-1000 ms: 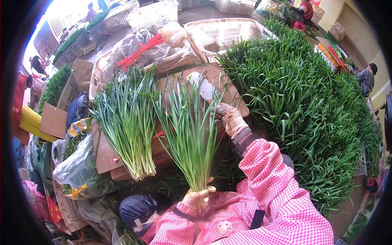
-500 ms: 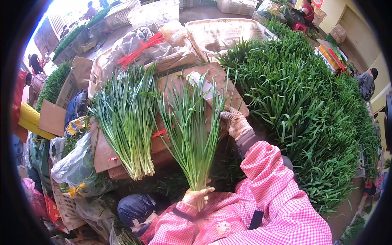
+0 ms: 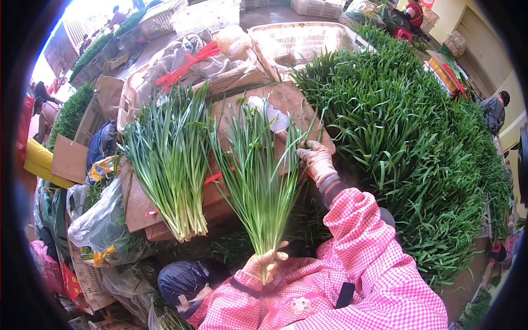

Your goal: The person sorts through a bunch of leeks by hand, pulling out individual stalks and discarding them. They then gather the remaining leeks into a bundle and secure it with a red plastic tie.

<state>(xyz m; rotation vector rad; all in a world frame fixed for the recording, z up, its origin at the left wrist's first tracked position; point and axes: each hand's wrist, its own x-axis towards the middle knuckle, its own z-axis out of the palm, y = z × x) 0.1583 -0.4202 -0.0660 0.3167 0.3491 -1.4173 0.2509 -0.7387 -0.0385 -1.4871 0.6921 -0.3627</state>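
Note:
My left hand (image 3: 265, 265), gloved, is closed round the pale lower ends of a bunch of chives (image 3: 258, 181), whose long green leaves fan upward. Beside the right edge of this bunch, my right hand (image 3: 318, 160) in a soiled glove has its fingers curled in a pinch at an outer leaf; the fingertips are partly hidden. A second, thicker bunch of chives (image 3: 179, 165) lies to the left on a brown board (image 3: 225, 206), its cut ends over the near edge. Behind the held leaves is a white piece of paper or plastic (image 3: 278, 120).
A large heap of loose greens (image 3: 396, 143) fills the right side. Red ties (image 3: 187, 66) lie on grey cloth beyond the board. A white crate (image 3: 302, 41) stands behind. Plastic bags (image 3: 104, 220) crowd the left. Other people are in the background.
The leaves of the held bunch have spread a little wider to the right. My right hand has shifted slightly, staying at their edge. My left hand keeps its grip.

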